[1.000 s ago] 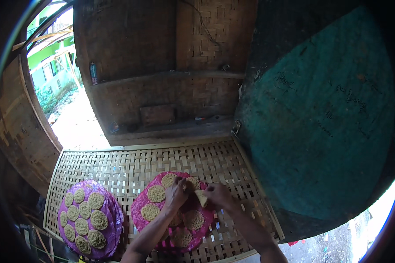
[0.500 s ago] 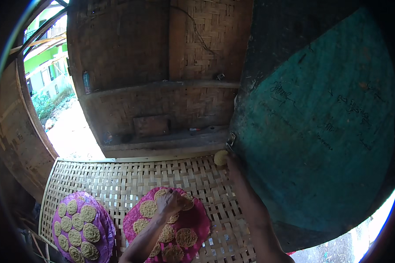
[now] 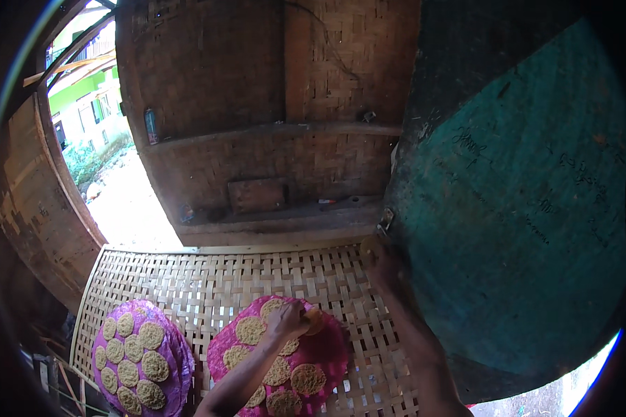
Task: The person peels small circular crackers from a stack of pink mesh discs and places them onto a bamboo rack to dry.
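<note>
My left hand [image 3: 286, 321] is over the round pink plastic sheet [image 3: 330, 356], its fingers closed on the edge of a flat round grainy cake [image 3: 315, 322] that looks tilted up. Several other tan cakes lie flat around it, one of them near the front [image 3: 308, 379]. At the far right corner of the woven bamboo rack [image 3: 271, 270], my right hand [image 3: 387, 264] is dark and partly lost in shadow. It grips another round cake [image 3: 370, 250] at the rack's edge.
Left on the rack lies a second pink-purple sheet [image 3: 183, 361] bearing several cakes. A large green panel [image 3: 515, 208] stands close against my right arm. Behind the rack is a wood and woven wall [image 3: 257, 160] with a ledge; a bright doorway [image 3: 129, 201] opens at left.
The cake at my left hand has gone from lying flat to tilted. My right hand keeps its cake at the far corner. The whole view has shifted slightly.
</note>
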`<state>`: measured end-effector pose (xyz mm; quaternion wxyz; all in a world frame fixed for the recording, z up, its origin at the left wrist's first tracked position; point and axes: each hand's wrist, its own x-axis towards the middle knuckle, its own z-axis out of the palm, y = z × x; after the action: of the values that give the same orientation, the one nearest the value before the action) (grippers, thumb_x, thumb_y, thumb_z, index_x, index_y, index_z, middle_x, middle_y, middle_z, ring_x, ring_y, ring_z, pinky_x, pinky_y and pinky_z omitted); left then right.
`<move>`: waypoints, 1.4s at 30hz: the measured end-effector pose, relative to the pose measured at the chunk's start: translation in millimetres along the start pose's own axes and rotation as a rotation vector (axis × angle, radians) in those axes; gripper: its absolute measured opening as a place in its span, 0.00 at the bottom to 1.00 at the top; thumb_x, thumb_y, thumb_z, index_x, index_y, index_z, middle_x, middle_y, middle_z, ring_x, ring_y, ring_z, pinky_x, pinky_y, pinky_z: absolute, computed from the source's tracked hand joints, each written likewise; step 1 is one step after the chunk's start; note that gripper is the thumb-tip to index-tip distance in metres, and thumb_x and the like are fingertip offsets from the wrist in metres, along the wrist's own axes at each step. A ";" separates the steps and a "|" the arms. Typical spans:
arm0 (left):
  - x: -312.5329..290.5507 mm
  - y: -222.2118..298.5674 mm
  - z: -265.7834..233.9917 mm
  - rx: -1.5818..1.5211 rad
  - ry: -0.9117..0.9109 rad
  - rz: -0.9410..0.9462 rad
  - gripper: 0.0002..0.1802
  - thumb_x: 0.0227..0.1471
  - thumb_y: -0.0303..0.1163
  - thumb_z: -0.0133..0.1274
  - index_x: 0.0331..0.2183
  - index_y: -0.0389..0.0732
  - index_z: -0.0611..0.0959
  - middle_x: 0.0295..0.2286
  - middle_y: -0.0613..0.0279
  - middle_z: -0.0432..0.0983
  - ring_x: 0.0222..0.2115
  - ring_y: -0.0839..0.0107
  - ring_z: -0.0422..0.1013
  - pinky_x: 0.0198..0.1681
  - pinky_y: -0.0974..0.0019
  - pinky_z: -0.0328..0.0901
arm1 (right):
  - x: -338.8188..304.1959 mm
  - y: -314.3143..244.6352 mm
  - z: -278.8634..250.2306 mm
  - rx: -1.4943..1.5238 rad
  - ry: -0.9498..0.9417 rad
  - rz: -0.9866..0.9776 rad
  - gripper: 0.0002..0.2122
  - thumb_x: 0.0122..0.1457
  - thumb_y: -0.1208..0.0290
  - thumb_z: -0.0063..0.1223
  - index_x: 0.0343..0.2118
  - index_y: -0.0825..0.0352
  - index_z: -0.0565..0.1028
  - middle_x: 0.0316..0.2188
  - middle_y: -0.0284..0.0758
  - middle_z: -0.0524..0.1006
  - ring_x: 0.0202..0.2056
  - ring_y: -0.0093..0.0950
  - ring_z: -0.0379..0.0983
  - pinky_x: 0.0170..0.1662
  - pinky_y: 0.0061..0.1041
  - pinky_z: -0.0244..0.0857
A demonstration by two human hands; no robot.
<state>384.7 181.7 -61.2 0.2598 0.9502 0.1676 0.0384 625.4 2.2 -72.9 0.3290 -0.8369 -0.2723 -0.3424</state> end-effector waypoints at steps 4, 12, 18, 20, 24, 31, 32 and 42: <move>18.9 -4.3 10.3 -0.134 -0.128 -0.129 0.18 0.42 0.43 0.56 0.33 0.41 0.83 0.29 0.50 0.80 0.33 0.53 0.77 0.36 0.55 0.70 | -59.6 -54.4 -29.0 0.599 -0.417 0.123 0.13 0.58 0.64 0.56 0.42 0.64 0.76 0.35 0.37 0.78 0.32 0.31 0.76 0.39 0.30 0.70; 18.7 13.6 8.2 -0.688 -0.068 -0.296 0.23 0.41 0.38 0.63 0.40 0.36 0.80 0.29 0.55 0.79 0.29 0.66 0.75 0.32 0.65 0.69 | -89.6 -110.9 -92.0 0.210 -0.398 -0.463 0.31 0.42 0.47 0.67 0.46 0.64 0.74 0.42 0.35 0.75 0.42 0.35 0.73 0.49 0.34 0.67; 24.4 22.7 19.9 -1.137 -0.082 -0.380 0.19 0.46 0.37 0.59 0.39 0.34 0.80 0.27 0.60 0.77 0.28 0.71 0.72 0.32 0.67 0.66 | -112.3 -88.3 -61.3 0.302 -0.375 -0.227 0.22 0.49 0.62 0.64 0.46 0.67 0.74 0.37 0.36 0.77 0.41 0.34 0.75 0.48 0.33 0.67; 31.1 28.6 21.0 -1.162 -0.052 -0.359 0.19 0.47 0.37 0.58 0.38 0.34 0.81 0.27 0.58 0.78 0.28 0.71 0.72 0.34 0.67 0.66 | -113.7 -78.2 -51.9 0.434 -0.426 0.059 0.19 0.52 0.65 0.61 0.46 0.68 0.74 0.35 0.36 0.78 0.39 0.32 0.75 0.45 0.31 0.68; 58.3 51.5 14.5 -0.933 -0.027 -0.187 0.18 0.48 0.37 0.57 0.39 0.35 0.82 0.28 0.57 0.79 0.28 0.71 0.73 0.34 0.66 0.66 | -93.2 -34.2 -24.7 0.572 -0.454 0.441 0.15 0.57 0.70 0.56 0.46 0.70 0.74 0.35 0.37 0.79 0.36 0.27 0.75 0.40 0.26 0.69; 158.9 44.5 70.8 -1.160 0.033 -0.168 0.16 0.42 0.31 0.60 0.36 0.36 0.84 0.28 0.56 0.81 0.28 0.66 0.76 0.34 0.62 0.70 | -20.7 -3.6 -5.0 0.641 -0.567 0.540 0.18 0.57 0.65 0.57 0.48 0.70 0.74 0.38 0.39 0.79 0.41 0.28 0.75 0.45 0.30 0.68; 171.1 47.4 77.1 -1.163 0.030 -0.158 0.16 0.42 0.31 0.60 0.36 0.36 0.84 0.28 0.56 0.81 0.28 0.66 0.76 0.34 0.62 0.70 | -14.2 1.3 -1.8 0.522 -0.486 0.487 0.19 0.56 0.65 0.57 0.48 0.69 0.74 0.40 0.41 0.79 0.42 0.32 0.75 0.46 0.32 0.68; 213.1 52.6 76.5 -0.474 0.386 0.005 0.10 0.44 0.32 0.58 0.32 0.42 0.86 0.32 0.48 0.80 0.36 0.52 0.77 0.39 0.56 0.70 | 9.1 9.4 38.4 -0.070 -0.248 0.106 0.16 0.56 0.68 0.53 0.47 0.65 0.75 0.42 0.43 0.77 0.46 0.41 0.74 0.48 0.38 0.67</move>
<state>613.1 174.5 -103.5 0.4375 0.8386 0.1981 0.2571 652.5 26.7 -90.6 0.2812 -0.8968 -0.2543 -0.2279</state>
